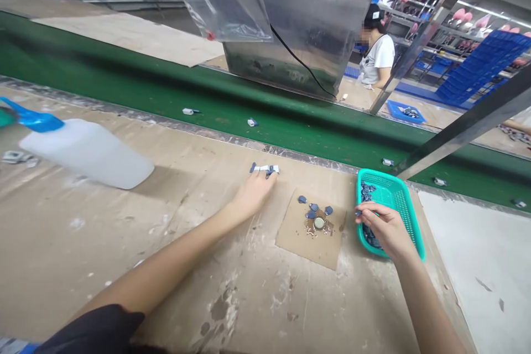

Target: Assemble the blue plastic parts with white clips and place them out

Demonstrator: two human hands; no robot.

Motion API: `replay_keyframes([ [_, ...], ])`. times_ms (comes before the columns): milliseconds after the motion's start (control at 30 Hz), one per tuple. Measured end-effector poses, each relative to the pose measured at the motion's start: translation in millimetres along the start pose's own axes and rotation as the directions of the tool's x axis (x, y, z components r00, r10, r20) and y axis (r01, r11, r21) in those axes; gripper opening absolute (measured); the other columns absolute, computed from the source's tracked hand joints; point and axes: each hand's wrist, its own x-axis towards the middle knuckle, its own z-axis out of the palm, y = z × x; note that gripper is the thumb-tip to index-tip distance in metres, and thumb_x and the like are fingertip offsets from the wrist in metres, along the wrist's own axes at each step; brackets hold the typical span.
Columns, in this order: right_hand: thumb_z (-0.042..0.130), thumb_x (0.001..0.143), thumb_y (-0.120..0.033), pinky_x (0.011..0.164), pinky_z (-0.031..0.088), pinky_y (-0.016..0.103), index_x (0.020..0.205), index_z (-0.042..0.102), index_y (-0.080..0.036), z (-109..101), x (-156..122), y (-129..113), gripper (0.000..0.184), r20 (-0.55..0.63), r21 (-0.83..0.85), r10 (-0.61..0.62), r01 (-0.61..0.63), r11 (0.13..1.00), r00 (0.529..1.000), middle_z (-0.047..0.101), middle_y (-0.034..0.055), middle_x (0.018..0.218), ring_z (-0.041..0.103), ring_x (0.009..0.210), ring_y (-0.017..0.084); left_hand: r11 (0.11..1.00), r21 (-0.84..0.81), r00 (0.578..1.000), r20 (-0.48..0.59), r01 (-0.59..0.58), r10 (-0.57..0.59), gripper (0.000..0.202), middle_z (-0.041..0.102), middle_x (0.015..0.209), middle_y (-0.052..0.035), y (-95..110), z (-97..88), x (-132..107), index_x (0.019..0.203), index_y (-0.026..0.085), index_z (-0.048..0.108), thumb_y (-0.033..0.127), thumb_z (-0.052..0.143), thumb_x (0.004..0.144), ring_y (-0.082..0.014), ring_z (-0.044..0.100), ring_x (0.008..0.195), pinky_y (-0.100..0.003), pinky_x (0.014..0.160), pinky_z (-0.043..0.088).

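My left hand reaches over the table, its fingers closed on a small white and dark-blue piece. Similar pieces lie right against those fingertips. Above the near-left side of a green plastic basket, my right hand pinches a small dark-blue piece. Many dark-blue pieces lie in the basket, partly hidden by this hand. Between my hands is a square of cardboard. On it sit a small round cap-like dish, wet brown stains and several dark-blue pieces.
A white plastic bottle with a blue top lies at left. Behind the table runs a green conveyor belt carrying several small white pieces. A metal post slants at right. Beyond the belt, a person works near a blue tray.
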Motion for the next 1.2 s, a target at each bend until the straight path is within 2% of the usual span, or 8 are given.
replay_keyframes([
  [133,0.067,0.066,-0.029,0.051,0.047,0.024,0.085,0.062,-0.019,25,4,1,0.022,0.137,0.012,0.071,-0.073,0.997,0.988,0.059,0.0017,0.075,0.056,0.056,0.011,0.812,-0.584,0.998,-0.025,0.028,-0.052,0.029,0.059,0.086,-0.007,-5,-8.4,-5,0.103,0.014,0.051,0.017,0.047,0.074,-0.0213,0.056,0.085,-0.037,0.08,0.044],
  [267,0.061,0.071,-0.026,0.061,0.05,0.028,0.078,0.059,-0.017,42,8,7,0.012,0.274,-0.136,-0.01,0.049,0.99,0.962,0.054,0.0047,0.089,0.057,0.064,0.012,0.043,-0.965,0.965,0.255,0.258,-0.065,0.032,0.057,0.091,-0.006,6,-9.6,-12,0.106,0.014,0.048,0.027,0.048,0.077,-0.0145,0.059,0.076,-0.033,0.074,0.047],
  [367,0.05,0.077,-0.019,0.063,0.05,0.031,0.084,0.057,-0.017,48,10,16,0.01,0.344,-0.434,-0.108,0.26,0.863,0.933,0.054,0.0055,0.086,0.056,0.069,0.015,-0.214,-0.881,0.906,0.416,0.422,0.072,0.034,0.058,0.094,-0.0062,17,-5.8,-15,0.102,0.013,0.052,0.023,0.058,0.07,-0.0121,0.057,0.076,-0.031,0.078,0.045],
  [500,0.041,0.079,-0.008,0.07,0.045,0.035,0.087,0.054,-0.016,52,11,24,0.017,0.524,-0.656,-0.241,0.567,0.498,0.817,0.057,0.0071,0.081,0.053,0.078,0.02,-0.088,-0.928,0.928,0.35,0.362,0.124,0.037,0.06,0.095,-0.0034,27,-4.2,-17,0.093,0.014,0.059,0.016,0.069,0.057,-0.0127,0.054,0.085,-0.026,0.081,0.041],
  [633,0.041,0.08,-0.006,0.063,0.044,0.031,0.086,0.051,-0.016,54,10,26,0.015,0.59,-0.647,-0.247,0.634,0.425,0.768,0.056,0.0065,0.077,0.05,0.072,0.019,-0.004,-0.93,0.911,0.359,0.367,0.202,0.039,0.062,0.081,-0.0022,31,-9.1,-19,0.102,0.014,0.059,0.022,0.066,0.064,-0.0097,0.054,0.068,-0.024,0.068,0.043],
  [767,0.043,0.081,-0.009,0.065,0.045,0.031,0.084,0.052,-0.018,52,7,21,0.013,0.523,-0.623,-0.282,0.587,0.517,0.804,0.058,0.0055,0.077,0.054,0.073,0.018,-0.113,-0.878,0.873,0.434,0.465,0.222,0.042,0.062,0.079,-0.0031,33,-14.4,-22,0.111,0.014,0.053,0.028,0.06,0.072,-0.0084,0.055,0.062,-0.024,0.064,0.043],
  [933,0.058,0.076,-0.019,0.073,0.049,0.031,0.081,0.048,-0.02,53,4,0,0.012,0.189,-0.237,-0.235,0.277,0.931,0.953,0.063,0.0065,0.091,0.06,0.086,0.018,-0.266,-0.79,0.821,0.461,0.552,0.337,0.029,0.063,0.096,-0.0075,40,-17.0,-26,0.099,0.012,0.058,0.022,0.062,0.072,-0.0068,0.056,0.067,-0.025,0.072,0.043],
  [1200,0.066,0.07,-0.024,0.074,0.052,0.032,0.077,0.04,-0.021,74,0,-19,0.026,0.231,0.063,-0.128,0.116,0.991,0.964,0.065,0.0047,0.084,0.062,0.086,0.018,-0.121,-0.865,0.816,0.401,0.487,0.416,0.023,0.065,0.083,-0.0043,56,-24.7,-30,0.088,0.012,0.065,0.022,0.066,0.067,-0.0077,0.053,0.065,-0.021,0.065,0.042],
])
